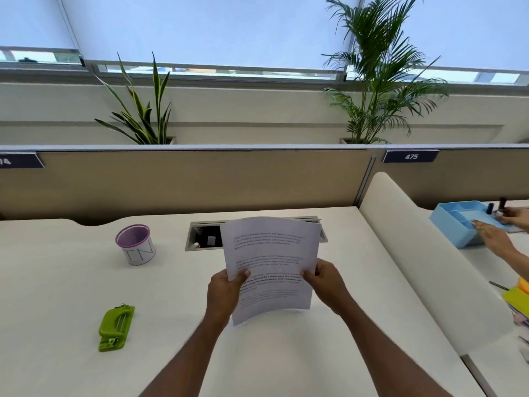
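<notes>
A white printed sheet of paper (272, 253) is held up above the white desk (71, 296), slightly bowed, with lines of text facing me. My left hand (224, 293) grips its left edge, thumb on the front of the page. My right hand (326, 282) grips the right edge the same way, thumb on the text side. The bottom of the sheet hangs just above the desk surface.
A green hole punch (116, 328) lies at the front left. A purple-rimmed pen cup (136, 243) stands further back. A cable hatch (200, 234) lies open behind the paper. Beyond a low divider (415, 253), another person's hands (492, 236) touch a blue tray (458, 222).
</notes>
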Demonstrator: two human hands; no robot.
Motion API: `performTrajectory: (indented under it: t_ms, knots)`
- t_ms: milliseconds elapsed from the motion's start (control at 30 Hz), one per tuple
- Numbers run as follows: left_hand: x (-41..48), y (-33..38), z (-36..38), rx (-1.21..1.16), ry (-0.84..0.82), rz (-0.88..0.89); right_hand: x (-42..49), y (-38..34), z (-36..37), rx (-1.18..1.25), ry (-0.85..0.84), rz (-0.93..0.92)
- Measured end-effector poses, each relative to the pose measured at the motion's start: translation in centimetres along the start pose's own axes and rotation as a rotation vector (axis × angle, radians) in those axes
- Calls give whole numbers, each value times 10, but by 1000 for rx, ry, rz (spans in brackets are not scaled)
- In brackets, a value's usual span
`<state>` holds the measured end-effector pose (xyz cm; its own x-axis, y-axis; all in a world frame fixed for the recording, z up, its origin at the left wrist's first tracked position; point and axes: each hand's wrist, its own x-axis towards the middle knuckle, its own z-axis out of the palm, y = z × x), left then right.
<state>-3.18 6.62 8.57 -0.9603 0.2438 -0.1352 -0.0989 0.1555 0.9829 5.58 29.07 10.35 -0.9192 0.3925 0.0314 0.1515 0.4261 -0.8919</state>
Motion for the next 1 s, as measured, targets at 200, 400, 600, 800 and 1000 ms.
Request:
performTrajectory:
  t_ms: [200, 400, 600, 800, 1000]
  knots:
    - [3, 12, 1, 37, -17, 7, 1, 5, -5, 188, 44, 94]
    - [6, -5, 6, 104, 25, -156, 7, 20, 9, 277, 60, 358]
    - [9, -31, 6, 169, 3, -257, 3, 51, 28, 298, 76, 601]
    - [10, -44, 6, 454, -47, -205, 6, 58, 40, 245, 131, 704]
    - [11, -55, -6, 679, -115, -175, 11, 67, 50, 204, 145, 721]
